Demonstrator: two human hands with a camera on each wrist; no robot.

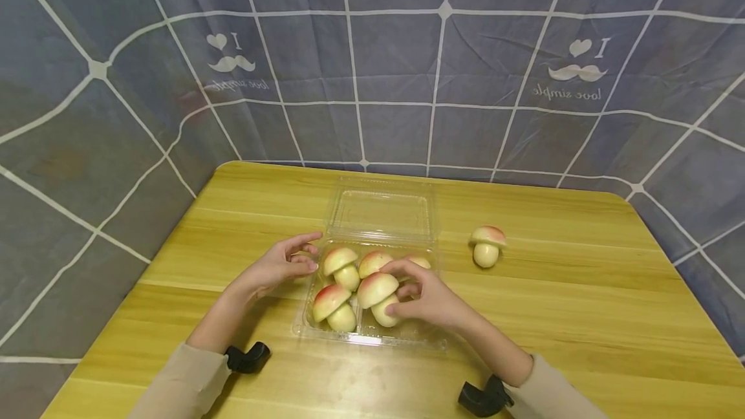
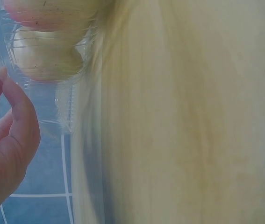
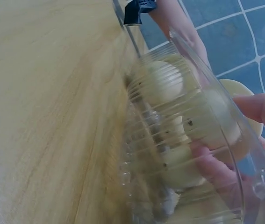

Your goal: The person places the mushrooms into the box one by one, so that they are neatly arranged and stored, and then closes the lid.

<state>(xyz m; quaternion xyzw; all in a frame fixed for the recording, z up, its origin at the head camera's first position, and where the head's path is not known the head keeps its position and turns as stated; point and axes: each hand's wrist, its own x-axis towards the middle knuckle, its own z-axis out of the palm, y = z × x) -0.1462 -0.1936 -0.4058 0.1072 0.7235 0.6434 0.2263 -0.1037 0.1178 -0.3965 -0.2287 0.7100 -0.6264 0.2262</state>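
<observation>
My right hand grips a toy mushroom with a yellowish, red-tinged cap and pale stem, over the front right part of a clear plastic clamshell box. In the right wrist view, the fingers are seen around it, partly through the box wall. Two similar mushrooms sit in the box's left side, with others behind, partly covered by my right hand. My left hand is at the box's left edge, thumb and forefinger apart, fingertips close to the rim; contact is unclear.
Another toy mushroom stands on the wooden table, right of the box. The box's lid lies folded back, away from me. A blue-grey checked curtain hangs behind and beside the table. Black devices are strapped to both wrists.
</observation>
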